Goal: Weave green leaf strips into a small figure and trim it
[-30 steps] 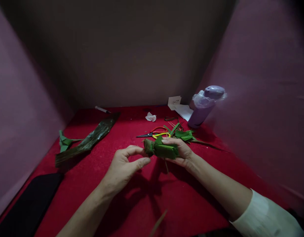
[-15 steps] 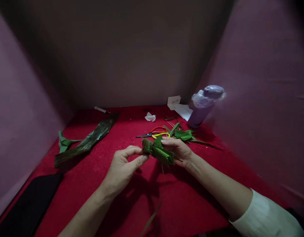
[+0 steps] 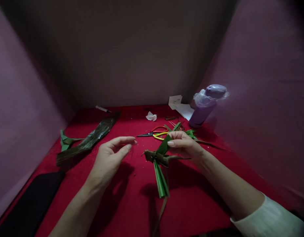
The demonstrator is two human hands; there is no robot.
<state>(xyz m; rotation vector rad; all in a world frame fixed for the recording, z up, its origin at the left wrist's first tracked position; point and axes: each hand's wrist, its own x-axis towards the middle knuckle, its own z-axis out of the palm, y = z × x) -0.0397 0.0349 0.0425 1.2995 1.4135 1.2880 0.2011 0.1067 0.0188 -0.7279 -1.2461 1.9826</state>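
Observation:
A folded leaf figure, bird-like in shape, hangs above the red tabletop. Its body is brown, with one pleated green fan pointing down and another green part pointing up. My right hand pinches that upper green part between thumb and fingers. To the left of the figure is my left hand, apart from it, thumb and fingers parted with nothing between them. Just beyond the figure lie scissors with one red and one yellow handle. A thin brown strip trails below the figure.
A long dark leaf and a folded green leaf piece lie left. A black flat object is nearer. Behind my right hand are leaf scraps, a purple bottle, and papers. Crumpled tissue sits farther back.
My left hand has let go of the brown end and moved left. The figure has turned in my right hand, so one pleated fan now points down.

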